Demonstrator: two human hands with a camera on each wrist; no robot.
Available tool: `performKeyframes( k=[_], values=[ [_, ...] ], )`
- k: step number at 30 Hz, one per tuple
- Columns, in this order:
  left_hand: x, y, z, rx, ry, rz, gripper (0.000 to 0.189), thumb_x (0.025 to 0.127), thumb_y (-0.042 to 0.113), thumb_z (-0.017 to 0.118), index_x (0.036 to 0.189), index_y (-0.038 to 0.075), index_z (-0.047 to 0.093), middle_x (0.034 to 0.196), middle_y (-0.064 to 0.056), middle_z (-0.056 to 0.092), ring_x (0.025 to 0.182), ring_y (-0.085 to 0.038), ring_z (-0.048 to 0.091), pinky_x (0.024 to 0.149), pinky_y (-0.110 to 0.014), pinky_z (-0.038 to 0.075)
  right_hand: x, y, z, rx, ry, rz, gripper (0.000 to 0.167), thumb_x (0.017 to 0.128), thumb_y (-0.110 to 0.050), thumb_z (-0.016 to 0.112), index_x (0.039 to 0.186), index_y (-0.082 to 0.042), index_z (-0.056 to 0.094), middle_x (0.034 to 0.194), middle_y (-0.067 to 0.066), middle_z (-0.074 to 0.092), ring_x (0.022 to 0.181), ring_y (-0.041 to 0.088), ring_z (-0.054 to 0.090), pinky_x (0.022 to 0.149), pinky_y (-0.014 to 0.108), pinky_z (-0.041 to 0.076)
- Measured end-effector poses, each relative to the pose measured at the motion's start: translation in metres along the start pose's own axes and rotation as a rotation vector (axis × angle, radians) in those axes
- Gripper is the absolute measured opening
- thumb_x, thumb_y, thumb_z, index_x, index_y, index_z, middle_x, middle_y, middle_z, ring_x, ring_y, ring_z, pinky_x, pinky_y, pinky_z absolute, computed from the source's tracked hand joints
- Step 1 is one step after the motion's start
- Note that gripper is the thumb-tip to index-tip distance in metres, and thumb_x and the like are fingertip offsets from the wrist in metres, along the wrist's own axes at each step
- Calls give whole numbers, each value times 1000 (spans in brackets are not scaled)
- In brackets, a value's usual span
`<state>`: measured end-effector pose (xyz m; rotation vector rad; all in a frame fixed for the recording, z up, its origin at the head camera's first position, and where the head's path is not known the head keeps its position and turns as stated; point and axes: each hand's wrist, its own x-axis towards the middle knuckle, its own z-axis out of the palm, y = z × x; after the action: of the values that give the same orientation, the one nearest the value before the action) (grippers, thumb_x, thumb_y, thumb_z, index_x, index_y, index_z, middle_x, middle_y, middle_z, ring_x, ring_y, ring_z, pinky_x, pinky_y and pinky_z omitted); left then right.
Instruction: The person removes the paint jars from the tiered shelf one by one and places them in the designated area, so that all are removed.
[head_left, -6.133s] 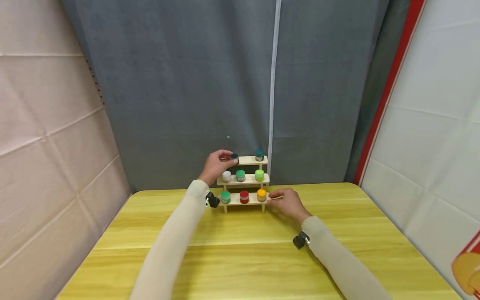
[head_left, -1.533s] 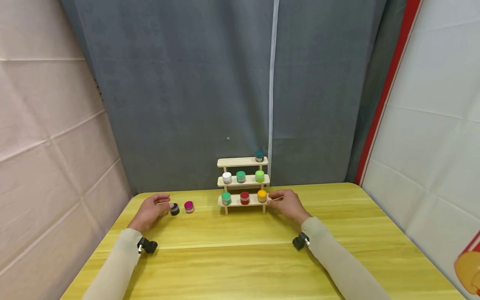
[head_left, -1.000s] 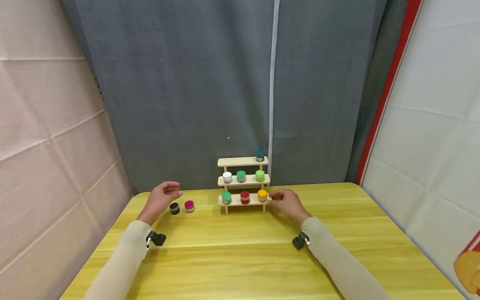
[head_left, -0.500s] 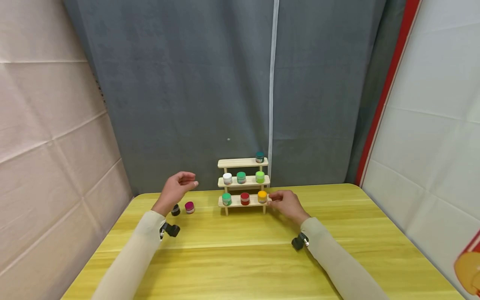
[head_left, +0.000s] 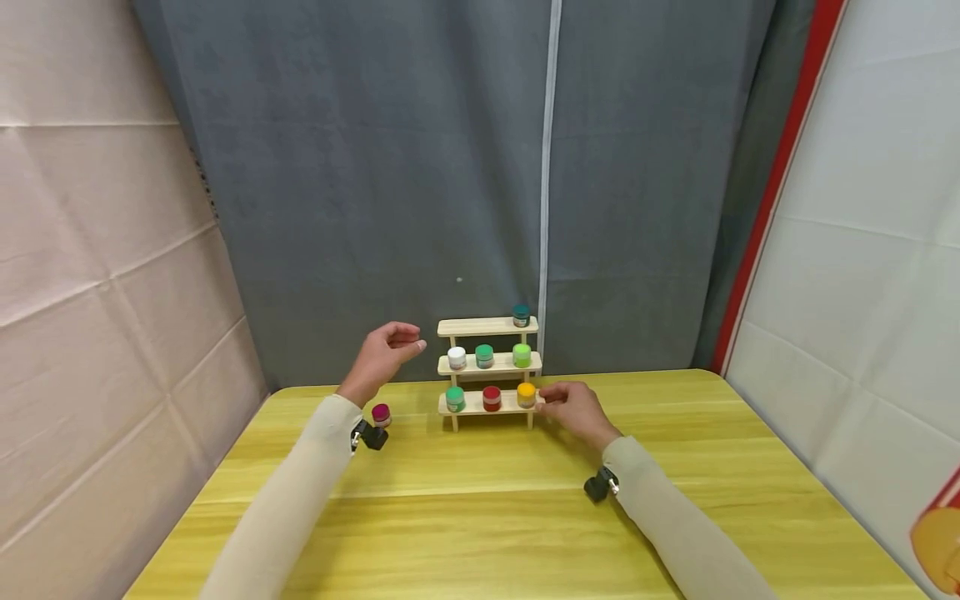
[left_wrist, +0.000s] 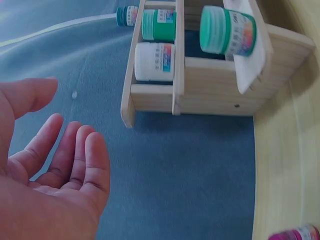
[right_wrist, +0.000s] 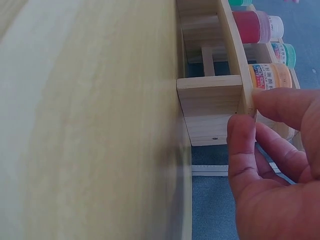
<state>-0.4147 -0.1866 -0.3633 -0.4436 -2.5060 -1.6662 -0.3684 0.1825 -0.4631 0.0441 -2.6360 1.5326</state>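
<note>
A three-tier wooden shelf rack (head_left: 487,327) stands on the table, bearing small paint jars. Green (head_left: 455,399), red (head_left: 491,399) and yellow (head_left: 527,395) jars line the bottom tier. The middle one holds white (head_left: 457,358), green (head_left: 484,357) and light green (head_left: 522,356) jars; a dark teal jar (head_left: 521,316) sits at the top tier's right end. My left hand (head_left: 378,360) is raised left of the rack, fingers loosely bent with nothing in them. My right hand (right_wrist: 280,160) pinches the bottom tier's right end between thumb and finger, beside the yellow jar.
A magenta-lidded jar (head_left: 381,415) stands on the wooden table (head_left: 480,517) close to the left wrist; the black jar is hidden by the left arm. A grey curtain (head_left: 360,192) hangs behind, with pale cloth walls (head_left: 97,250) at the sides.
My left hand carried the black jar from the top tier to the table beside the magenta jar, released it, then rose and moved right toward the rack. My right hand stayed on the rack.
</note>
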Motion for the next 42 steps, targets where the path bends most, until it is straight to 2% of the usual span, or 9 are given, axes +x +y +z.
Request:
performKeyframes(
  k=[4,11,18,25,31,42],
  values=[
    [7,8,10,1,-4,30,54,99,32,77,141,3,61,134,-13,66,124,-31,63,111,-50,52,-1,-2,0,3,-2,-2,30,93,-17,83,120,-7,78,115,10,77,96,22,69,81,31,61],
    [20,22,32,11,8,65,42,99,28,77,133,6,66,127,-12,68,119,-30,66,106,-48,54,-2,-3,-1,-3,-10,-1,28,93,-18,83,119,-8,78,115,10,76,94,21,69,82,31,61],
    [33,33,54,60,-3,67,44,98,31,78,132,6,67,122,-10,71,115,-28,68,104,-47,56,-3,-3,-2,8,-11,0,29,93,-17,83,119,-6,77,112,10,77,94,20,70,81,31,62],
    [49,37,75,90,24,80,46,97,30,78,133,4,68,119,-9,72,113,-29,69,104,-47,56,-2,-1,-2,-3,-10,-6,29,93,-17,83,119,-6,77,112,10,77,93,20,70,81,31,61],
    [60,37,94,129,54,72,45,97,31,78,132,5,68,118,-9,72,110,-27,68,99,-43,58,-4,2,0,-5,-13,-9,30,92,-17,83,119,-4,77,112,12,77,94,21,69,81,31,60],
    [76,50,125,147,55,76,44,98,33,77,131,5,68,120,-11,71,111,-28,66,100,-44,58,-5,1,-2,5,-7,-32,28,92,-16,83,117,-4,78,111,12,78,93,20,69,79,30,60]
  ],
)
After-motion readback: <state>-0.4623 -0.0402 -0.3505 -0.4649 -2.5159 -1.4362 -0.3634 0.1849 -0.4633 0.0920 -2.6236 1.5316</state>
